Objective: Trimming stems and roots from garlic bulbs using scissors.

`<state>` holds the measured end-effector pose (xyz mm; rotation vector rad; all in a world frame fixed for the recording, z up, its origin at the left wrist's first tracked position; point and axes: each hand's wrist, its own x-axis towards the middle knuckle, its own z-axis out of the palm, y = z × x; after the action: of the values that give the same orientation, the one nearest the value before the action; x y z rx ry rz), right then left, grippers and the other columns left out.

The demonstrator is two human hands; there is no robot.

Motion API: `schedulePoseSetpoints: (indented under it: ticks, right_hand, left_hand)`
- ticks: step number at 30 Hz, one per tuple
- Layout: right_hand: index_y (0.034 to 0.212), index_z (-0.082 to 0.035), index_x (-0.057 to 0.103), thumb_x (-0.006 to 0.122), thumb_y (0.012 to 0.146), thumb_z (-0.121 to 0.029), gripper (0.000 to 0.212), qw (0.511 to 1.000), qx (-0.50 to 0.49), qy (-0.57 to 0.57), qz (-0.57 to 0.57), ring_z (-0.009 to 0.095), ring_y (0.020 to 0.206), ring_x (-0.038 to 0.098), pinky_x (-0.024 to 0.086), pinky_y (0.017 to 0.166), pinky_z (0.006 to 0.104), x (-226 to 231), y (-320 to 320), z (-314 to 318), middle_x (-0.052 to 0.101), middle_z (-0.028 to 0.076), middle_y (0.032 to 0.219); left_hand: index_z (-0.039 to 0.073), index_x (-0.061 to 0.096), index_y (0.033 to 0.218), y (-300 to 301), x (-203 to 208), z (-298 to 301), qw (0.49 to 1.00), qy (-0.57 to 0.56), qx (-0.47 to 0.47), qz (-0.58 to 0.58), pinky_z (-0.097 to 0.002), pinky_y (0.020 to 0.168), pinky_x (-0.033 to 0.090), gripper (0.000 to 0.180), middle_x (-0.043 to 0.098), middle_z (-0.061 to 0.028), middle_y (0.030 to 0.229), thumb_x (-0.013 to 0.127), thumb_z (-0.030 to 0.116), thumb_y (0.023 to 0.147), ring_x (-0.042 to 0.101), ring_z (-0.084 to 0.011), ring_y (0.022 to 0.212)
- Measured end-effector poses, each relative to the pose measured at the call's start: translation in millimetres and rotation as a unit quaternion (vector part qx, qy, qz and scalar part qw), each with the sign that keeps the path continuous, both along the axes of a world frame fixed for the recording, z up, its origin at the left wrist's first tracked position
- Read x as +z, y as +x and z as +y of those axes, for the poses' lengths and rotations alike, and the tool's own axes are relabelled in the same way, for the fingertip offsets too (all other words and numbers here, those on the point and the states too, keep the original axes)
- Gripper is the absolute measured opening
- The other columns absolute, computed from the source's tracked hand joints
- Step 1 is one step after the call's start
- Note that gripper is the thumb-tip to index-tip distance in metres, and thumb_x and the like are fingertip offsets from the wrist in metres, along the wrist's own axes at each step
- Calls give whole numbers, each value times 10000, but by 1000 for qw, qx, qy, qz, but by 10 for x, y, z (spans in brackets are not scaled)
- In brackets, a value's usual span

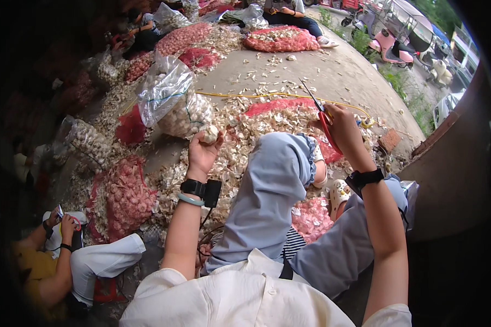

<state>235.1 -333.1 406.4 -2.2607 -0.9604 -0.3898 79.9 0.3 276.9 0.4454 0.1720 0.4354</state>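
My left hand (203, 156) is raised in front of my knee, its fingers closed around a whitish garlic bulb (209, 134). Right beside that bulb stands a big clear plastic bag (166, 92) filled with trimmed garlic bulbs. Over on the right, my right hand (343, 131) grips a pair of scissors (323, 117) by their red handles. The blades point up and to the left, slightly parted and apart from the garlic. Between my legs lies a pink mesh sack of garlic (312, 218), partly hidden by my trousers.
Garlic skins and stem scraps (240, 147) cover the ground. A yellow cord (267, 95) runs across behind them. At left are a red mesh sack of garlic (128, 196) and another plastic bag (90, 141). A co-worker (52, 267) sits lower left; a brick (388, 140) lies right.
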Motion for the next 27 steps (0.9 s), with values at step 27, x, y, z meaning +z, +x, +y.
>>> schedulePoseSetpoints:
  ticks: [27]
  right_hand:
    - [817, 11, 601, 696, 691, -478, 514, 999, -6, -17, 29, 413, 713, 587, 465, 647, 454, -168, 208, 266, 595, 236, 723]
  left_hand:
    - [112, 549, 959, -390, -62, -21, 947, 160, 49, 275, -407, 511, 496, 339, 572, -33, 769, 571, 431, 844, 592, -218, 661]
